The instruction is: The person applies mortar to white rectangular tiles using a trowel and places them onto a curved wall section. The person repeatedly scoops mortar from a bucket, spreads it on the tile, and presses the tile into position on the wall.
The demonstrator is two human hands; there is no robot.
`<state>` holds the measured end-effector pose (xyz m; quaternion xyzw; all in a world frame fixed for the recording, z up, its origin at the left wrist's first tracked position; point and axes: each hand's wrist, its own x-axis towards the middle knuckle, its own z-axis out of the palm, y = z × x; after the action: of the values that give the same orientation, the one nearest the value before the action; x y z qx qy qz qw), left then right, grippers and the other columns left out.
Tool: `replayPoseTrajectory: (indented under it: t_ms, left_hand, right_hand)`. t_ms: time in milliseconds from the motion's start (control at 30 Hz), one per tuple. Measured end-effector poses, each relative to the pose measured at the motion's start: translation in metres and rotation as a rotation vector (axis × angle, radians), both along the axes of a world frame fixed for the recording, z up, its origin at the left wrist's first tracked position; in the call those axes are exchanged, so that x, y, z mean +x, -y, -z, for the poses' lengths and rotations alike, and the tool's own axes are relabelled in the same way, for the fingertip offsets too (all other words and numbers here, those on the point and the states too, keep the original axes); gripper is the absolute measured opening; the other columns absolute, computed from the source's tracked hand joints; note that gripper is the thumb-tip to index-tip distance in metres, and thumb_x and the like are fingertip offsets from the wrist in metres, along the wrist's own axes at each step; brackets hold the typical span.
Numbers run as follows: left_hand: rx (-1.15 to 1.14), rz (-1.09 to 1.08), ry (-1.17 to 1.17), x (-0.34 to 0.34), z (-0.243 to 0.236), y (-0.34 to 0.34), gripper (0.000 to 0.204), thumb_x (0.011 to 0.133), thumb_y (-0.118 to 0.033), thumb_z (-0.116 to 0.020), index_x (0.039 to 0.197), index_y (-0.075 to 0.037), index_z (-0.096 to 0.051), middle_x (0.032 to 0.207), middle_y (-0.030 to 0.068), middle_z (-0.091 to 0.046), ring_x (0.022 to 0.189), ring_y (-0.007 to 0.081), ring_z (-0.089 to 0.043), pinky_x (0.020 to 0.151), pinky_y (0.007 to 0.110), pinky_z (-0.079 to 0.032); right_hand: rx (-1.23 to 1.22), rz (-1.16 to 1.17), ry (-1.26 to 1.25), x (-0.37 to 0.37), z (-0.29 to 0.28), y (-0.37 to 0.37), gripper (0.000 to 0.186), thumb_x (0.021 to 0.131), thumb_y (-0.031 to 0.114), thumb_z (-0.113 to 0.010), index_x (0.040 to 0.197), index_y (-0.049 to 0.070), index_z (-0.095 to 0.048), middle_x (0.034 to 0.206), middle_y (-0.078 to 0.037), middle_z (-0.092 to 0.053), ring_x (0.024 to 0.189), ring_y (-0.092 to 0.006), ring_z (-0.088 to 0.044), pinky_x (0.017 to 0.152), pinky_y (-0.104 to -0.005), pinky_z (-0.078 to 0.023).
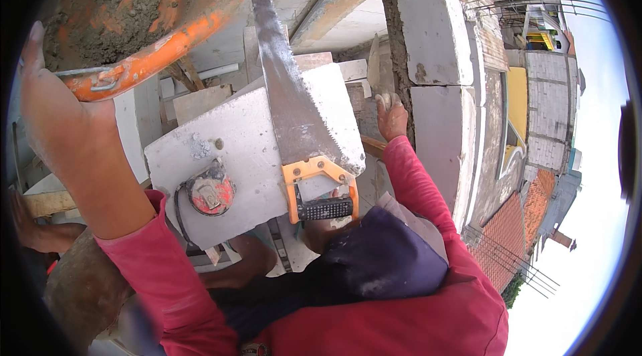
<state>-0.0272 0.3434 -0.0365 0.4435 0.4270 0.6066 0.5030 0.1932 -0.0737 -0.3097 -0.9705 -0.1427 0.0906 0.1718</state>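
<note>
My left hand (63, 122) is raised at the left, holding the rim of a tilted orange basin (160, 50) beside its wire handle. Wet grey mortar (120, 21) clings inside the basin. At the wall joint, my right hand (392, 117) is closed around what appears to be a trowel (374, 68); its blade points away and its handle is hidden by my fingers. Between my arms, a hand saw (284, 88) with an orange and black handle lies on a white block (261, 175). A red and black tape measure (210, 192) rests to its left.
White block wall (438, 135) stands close on the right, with mortar along its joint. A pipe (341, 5) and block pieces (200, 103) are beyond the saw. Timber (50, 203) and part of someone's limb (40, 229) show at the left. Roofs (498, 235) lie outside.
</note>
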Motion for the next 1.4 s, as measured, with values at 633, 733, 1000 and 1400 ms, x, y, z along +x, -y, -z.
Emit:
replayPoseTrajectory:
  t_ms: [633, 733, 1000, 1400]
  left_hand:
    - [0.006, 0.130, 0.050, -0.008, 0.000, -0.006, 0.033, 0.102, -0.016, -0.058, 0.128, 0.005, -0.058, 0.131, 0.0191, -0.060, 0.115, 0.0328, -0.066, 0.103, 0.050, -0.054]
    - [0.061, 0.132, 0.045, -0.010, 0.001, -0.006, 0.030, 0.101, -0.015, -0.060, 0.125, 0.004, -0.059, 0.130, 0.0172, -0.061, 0.115, 0.0314, -0.066, 0.103, 0.049, -0.055]
    - [0.054, 0.137, 0.074, -0.011, -0.001, -0.007, 0.028, 0.100, -0.013, -0.063, 0.123, 0.002, -0.061, 0.127, 0.0144, -0.062, 0.114, 0.0290, -0.065, 0.103, 0.048, -0.054]
    - [-0.014, 0.090, 0.066, -0.021, -0.011, -0.003, 0.037, 0.097, -0.013, -0.066, 0.129, 0.003, -0.057, 0.125, 0.0175, -0.061, 0.113, 0.0324, -0.064, 0.103, 0.052, -0.053]
  right_hand:
    - [-0.044, 0.264, 0.155, -0.096, 0.030, 0.099, 0.044, 0.100, 0.037, -0.063, 0.127, 0.003, -0.054, 0.120, -0.027, -0.064, 0.112, -0.0477, -0.061, 0.093, -0.0524, -0.049]
    - [-0.104, 0.266, 0.168, -0.114, 0.007, 0.112, 0.046, 0.099, 0.038, -0.064, 0.129, 0.004, -0.054, 0.121, -0.024, -0.065, 0.112, -0.0461, -0.062, 0.092, -0.0516, -0.051]
    - [-0.054, -0.089, 0.009, -0.090, -0.101, 0.078, 0.043, 0.097, 0.036, -0.067, 0.127, 0.005, -0.064, 0.108, -0.021, -0.070, 0.105, -0.0423, -0.067, 0.088, -0.0481, -0.054]
    - [0.016, 0.012, -0.046, 0.007, -0.096, 0.024, 0.041, 0.100, 0.036, -0.063, 0.117, -0.001, -0.069, 0.092, -0.027, -0.071, 0.077, -0.0375, -0.070, 0.073, -0.0446, -0.056]
